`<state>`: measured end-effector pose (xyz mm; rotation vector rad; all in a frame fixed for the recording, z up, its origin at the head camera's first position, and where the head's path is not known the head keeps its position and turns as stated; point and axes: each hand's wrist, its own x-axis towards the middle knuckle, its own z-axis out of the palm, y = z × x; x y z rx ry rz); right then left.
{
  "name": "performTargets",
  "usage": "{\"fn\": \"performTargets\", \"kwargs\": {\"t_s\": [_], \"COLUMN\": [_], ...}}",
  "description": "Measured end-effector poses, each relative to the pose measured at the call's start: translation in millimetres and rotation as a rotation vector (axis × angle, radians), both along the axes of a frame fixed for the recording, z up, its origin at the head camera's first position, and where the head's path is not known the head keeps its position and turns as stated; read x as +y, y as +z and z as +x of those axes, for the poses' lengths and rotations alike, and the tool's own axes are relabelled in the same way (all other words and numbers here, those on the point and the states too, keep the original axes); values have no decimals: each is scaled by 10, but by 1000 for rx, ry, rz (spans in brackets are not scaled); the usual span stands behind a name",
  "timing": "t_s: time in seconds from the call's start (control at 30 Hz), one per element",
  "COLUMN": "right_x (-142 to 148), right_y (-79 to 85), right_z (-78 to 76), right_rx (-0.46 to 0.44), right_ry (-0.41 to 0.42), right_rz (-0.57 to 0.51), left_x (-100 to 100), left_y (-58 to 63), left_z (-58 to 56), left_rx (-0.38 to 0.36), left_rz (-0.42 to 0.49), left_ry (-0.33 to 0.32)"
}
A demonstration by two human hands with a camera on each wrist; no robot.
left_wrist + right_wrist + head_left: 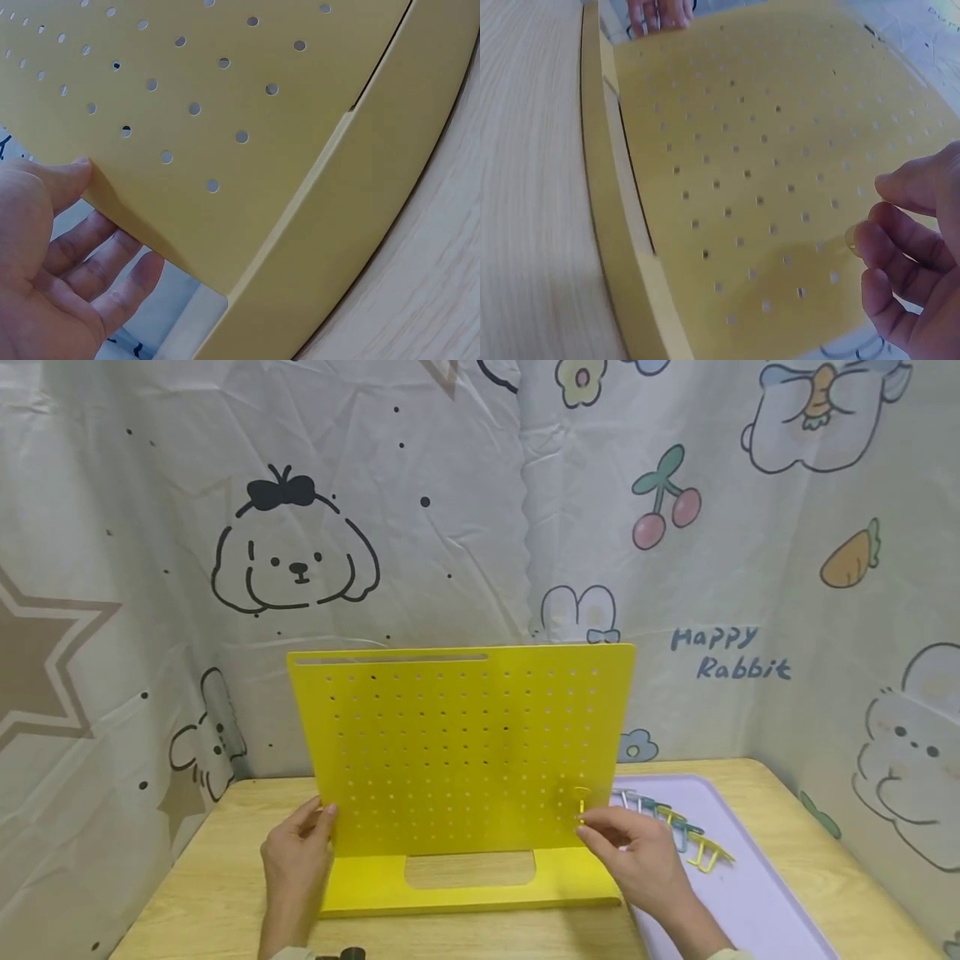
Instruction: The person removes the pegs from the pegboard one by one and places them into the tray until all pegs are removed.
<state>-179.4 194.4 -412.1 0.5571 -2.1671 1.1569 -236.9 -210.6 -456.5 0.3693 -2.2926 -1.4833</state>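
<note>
A yellow pegboard [375,846] with rows of small round holes stands upright on its yellow base [360,889]. My left hand [296,856] grips the board's left edge low down; in the left wrist view the thumb [71,180] lies on the front face and the other fingers come from behind the edge. Close to the lower right holes, my right hand [637,856] pinches a small yellow hook [581,806] between thumb and fingers. Only the hook's rounded end [852,238] shows in the right wrist view; the fingers hide the rest.
Right of the board lies a pale lilac tray [750,902] with a row of white, green and yellow hooks [708,852]. A dark object [352,953] pokes in at the bottom edge. Printed curtains [450,568] hang behind and beside the wooden table [217,877].
</note>
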Motion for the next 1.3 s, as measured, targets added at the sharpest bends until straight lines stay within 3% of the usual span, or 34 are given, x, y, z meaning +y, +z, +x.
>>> {"fn": "performTargets", "kwargs": {"t_s": [0.37, 0.53, 0.7, 0.97, 1.17, 1.3], "right_x": [462, 658, 833, 1127, 1299, 1388], "right_y": [-129, -212, -297, -419, -438, -443], "right_z": [164, 230, 283, 370, 438, 458], "right_rx": [-12, -56, -88, -284, -394, -405], "right_ry": [-194, -302, -358, -485, -503, -506], "right_rz": [40, 78, 106, 198, 270, 323], "left_x": [-13, -22, -22, 4, 1, 10], "left_y": [12, 16, 19, -17, -26, -14], "left_z": [3, -4, 9, 17, 6, 1], "left_rx": [0, 3, -5, -10, 30, 32], "left_rz": [-1, -9, -10, -3, -49, -48], "left_ry": [19, 20, 11, 12, 14, 20]}}
